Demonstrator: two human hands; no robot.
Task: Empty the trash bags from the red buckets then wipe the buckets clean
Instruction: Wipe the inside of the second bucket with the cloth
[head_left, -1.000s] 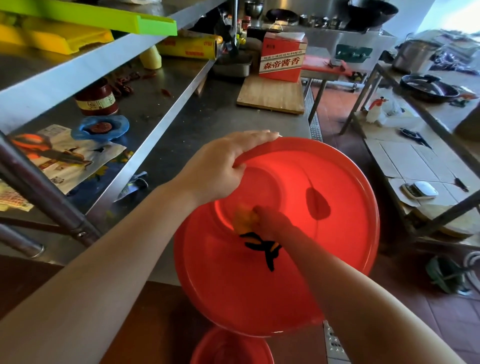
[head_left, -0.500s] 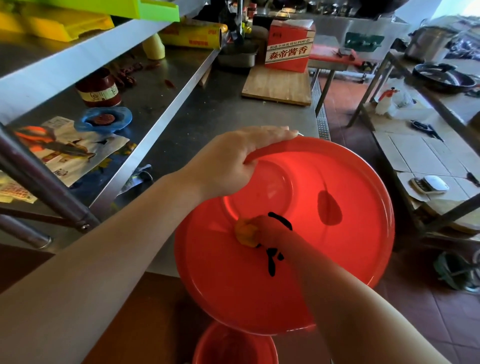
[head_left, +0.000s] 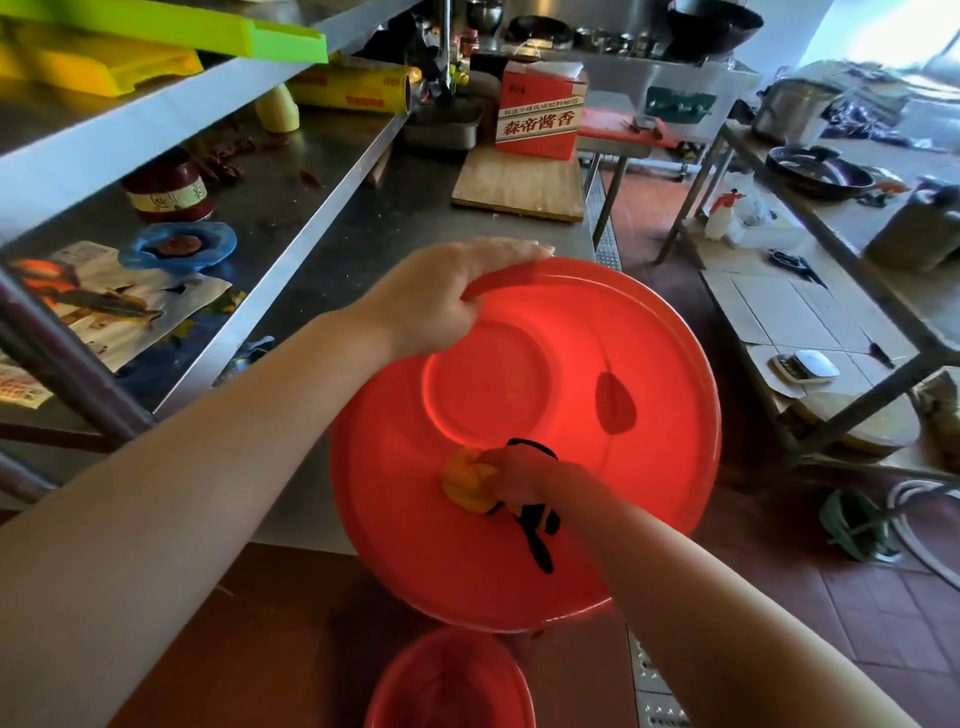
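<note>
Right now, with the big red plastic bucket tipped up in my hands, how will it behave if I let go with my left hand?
The red plastic bucket is probably light: light glows through its thin wall. Only the left hand grips the rim, so released it would likely tip or roll. The right hand pressing the yellow cloth inside may flex the wall.

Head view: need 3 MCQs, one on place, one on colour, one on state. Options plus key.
1. Where is the yellow cloth?
A. On the shelf
B. Inside the red bucket, against its wall
C. On the floor

2. What colour is the carton on the wooden board?
A. Red
B. Blue
C. Green

3. What is the left hand doing?
A. Hanging free
B. Holding a jar
C. Gripping the bucket's rim

Key: 1 B, the right hand presses it to the inner wall; 2 A, red with a white label; 3 C, fingers curl over the rim.
</note>
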